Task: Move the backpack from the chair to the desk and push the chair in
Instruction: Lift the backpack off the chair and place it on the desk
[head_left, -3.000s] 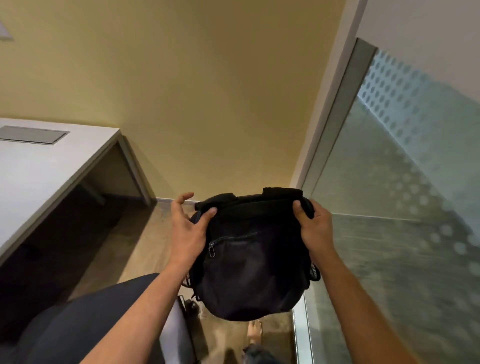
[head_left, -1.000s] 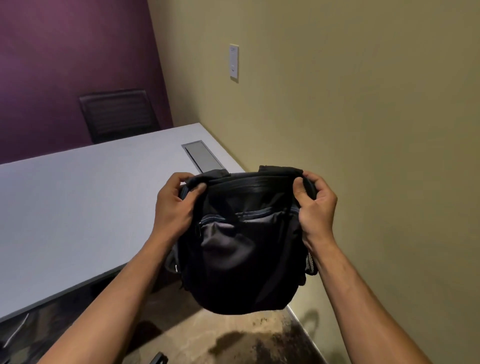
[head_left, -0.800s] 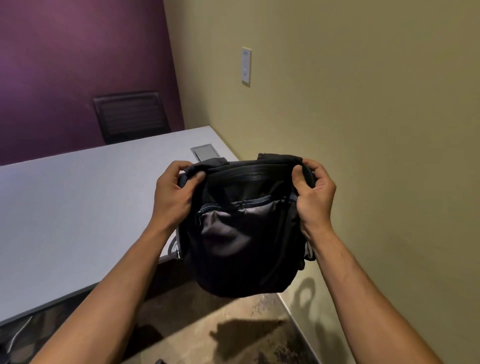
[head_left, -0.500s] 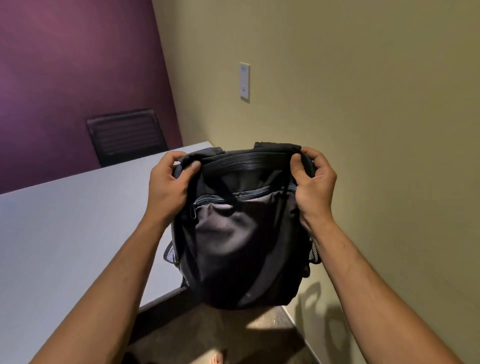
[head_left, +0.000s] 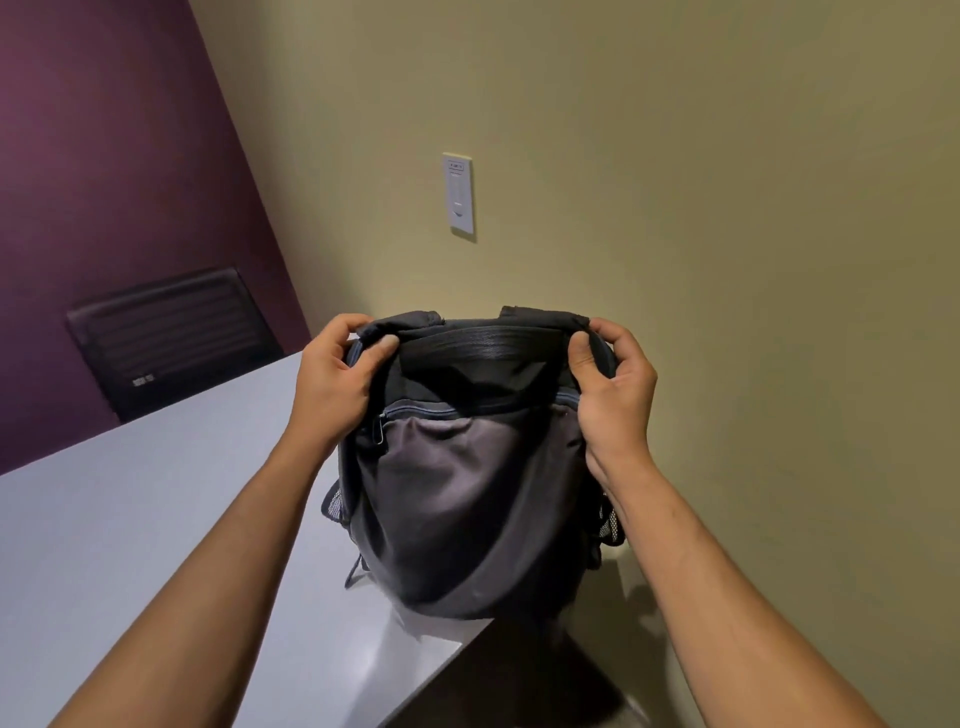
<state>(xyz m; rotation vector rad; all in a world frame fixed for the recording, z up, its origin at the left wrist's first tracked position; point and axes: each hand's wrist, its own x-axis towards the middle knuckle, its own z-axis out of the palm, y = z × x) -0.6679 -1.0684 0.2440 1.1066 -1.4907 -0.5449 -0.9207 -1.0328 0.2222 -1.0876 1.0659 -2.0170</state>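
Note:
I hold a black and grey backpack (head_left: 467, 493) upright in front of me, its front pocket facing me. My left hand (head_left: 332, 384) grips its top left corner and my right hand (head_left: 610, 389) grips its top right corner. The bag hangs over the near right corner of the white desk (head_left: 130, 519); I cannot tell whether its bottom touches the desktop. The chair it came from is out of view.
A dark mesh-backed chair (head_left: 166, 338) stands at the desk's far side against the purple wall. A white wall switch plate (head_left: 458, 195) is on the tan wall, which runs close along the desk's right side. Dark floor shows below the desk corner.
I have turned from the glass partition toward the desk and carried the backpack forward. In the last second it moved from beside the desk edge to over the desk's corner.

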